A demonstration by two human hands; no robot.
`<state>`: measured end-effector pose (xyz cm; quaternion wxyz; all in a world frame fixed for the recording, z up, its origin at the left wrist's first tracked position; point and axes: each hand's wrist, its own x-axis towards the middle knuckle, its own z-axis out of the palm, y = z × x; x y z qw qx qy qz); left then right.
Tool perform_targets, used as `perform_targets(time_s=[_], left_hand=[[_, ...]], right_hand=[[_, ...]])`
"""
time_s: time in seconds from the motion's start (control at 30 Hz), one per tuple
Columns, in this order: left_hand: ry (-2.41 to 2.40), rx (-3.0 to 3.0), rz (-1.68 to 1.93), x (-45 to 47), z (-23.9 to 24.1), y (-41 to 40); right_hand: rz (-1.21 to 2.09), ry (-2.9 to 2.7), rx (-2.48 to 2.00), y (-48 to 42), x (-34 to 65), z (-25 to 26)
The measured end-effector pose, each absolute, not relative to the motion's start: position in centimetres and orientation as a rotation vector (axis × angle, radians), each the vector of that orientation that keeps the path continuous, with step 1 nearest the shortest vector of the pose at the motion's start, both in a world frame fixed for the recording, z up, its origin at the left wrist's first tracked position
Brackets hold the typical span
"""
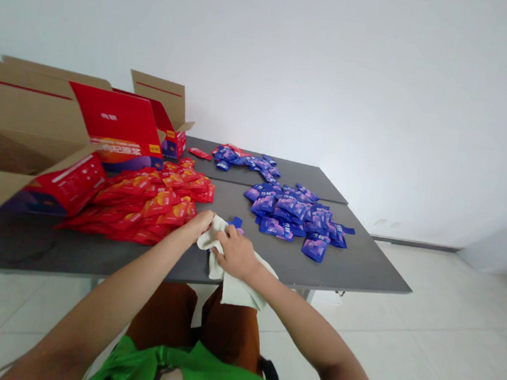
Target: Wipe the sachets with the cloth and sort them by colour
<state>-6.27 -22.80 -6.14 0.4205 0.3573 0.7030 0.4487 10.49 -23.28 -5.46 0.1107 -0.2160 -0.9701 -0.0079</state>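
Note:
My left hand (199, 221) grips the top edge of a cream cloth bag (237, 287) at the near edge of the grey table (353, 268). My right hand (235, 251) lies on the bag with its fingers closed around a blue sachet (235, 221) at the bag's mouth. The lower part of the bag hangs off the table edge over my lap. A heap of red sachets (149, 204) lies just left of my hands. A pile of blue sachets (298, 215) lies to the right.
An open cardboard box (30, 132) with red printed flaps stands at the left of the table. A smaller open red box (170, 128) stands behind it. A further scatter of blue sachets (245, 160) lies at the far edge. White wall behind, tiled floor around.

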Motion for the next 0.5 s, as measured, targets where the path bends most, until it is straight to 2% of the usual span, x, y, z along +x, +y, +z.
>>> perform_targets(time_s=[0.2, 0.33, 0.5], left_hand=[[1.509, 0.492, 1.184, -6.2, -5.2, -25.6], [1.474, 0.530, 1.245, -5.5, -5.2, -27.3], [1.635, 0.611, 1.367, -4.4, -7.0, -27.3]], right_hand=[[0.102, -2.989, -0.862, -18.4, 5.9, -4.6], [0.067, -2.934, -1.048, -15.7, 4.5, -4.1], [-0.018, -2.907, -0.884, -17.1, 6.5, -4.7]])
